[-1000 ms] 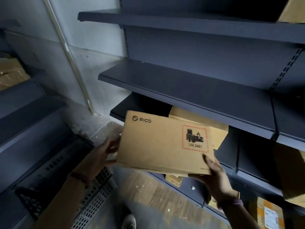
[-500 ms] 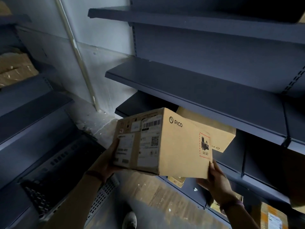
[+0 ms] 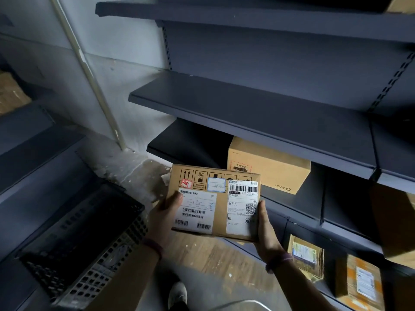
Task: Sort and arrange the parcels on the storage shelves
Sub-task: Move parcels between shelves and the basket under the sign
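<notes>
I hold the parcel (image 3: 213, 203) in the air, label side towards me, before the shelves. My left hand (image 3: 165, 217) grips its left edge, thumb on a label. My right hand (image 3: 266, 232) clasps the lower right corner, fingers hidden behind. A box (image 3: 269, 167) on the low shelf (image 3: 186, 142) sits just past its top edge. Open air separates parcel and middle shelf (image 3: 258, 113).
</notes>
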Demonstrator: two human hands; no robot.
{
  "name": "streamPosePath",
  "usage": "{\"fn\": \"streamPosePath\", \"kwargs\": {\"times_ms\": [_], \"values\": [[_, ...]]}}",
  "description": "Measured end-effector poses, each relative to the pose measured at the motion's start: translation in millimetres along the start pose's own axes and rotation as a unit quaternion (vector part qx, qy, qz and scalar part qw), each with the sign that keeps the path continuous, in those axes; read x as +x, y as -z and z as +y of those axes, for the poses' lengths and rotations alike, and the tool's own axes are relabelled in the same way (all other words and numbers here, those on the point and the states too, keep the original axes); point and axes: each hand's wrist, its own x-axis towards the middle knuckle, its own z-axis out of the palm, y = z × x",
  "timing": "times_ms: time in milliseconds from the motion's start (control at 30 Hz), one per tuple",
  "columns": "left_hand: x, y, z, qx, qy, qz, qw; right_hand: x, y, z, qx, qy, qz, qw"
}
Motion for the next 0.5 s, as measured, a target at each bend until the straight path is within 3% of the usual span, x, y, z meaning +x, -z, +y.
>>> {"fn": "streamPosePath", "kwargs": {"times_ms": [167,367,500], "values": [[-1,1,0,0.035,0.018,-0.051,0.998,-1,8,3,0.015,0.011,0.024,1.0],[15,-38,14,0.111,0.119,-0.086,0.983,-14,31,2,0.011,0.013,0.1,0.995],[8,-60,8,0.119,0.148,-0.242,0.951,-38,53,0,-0.001,0.035,0.164,0.986]]}}
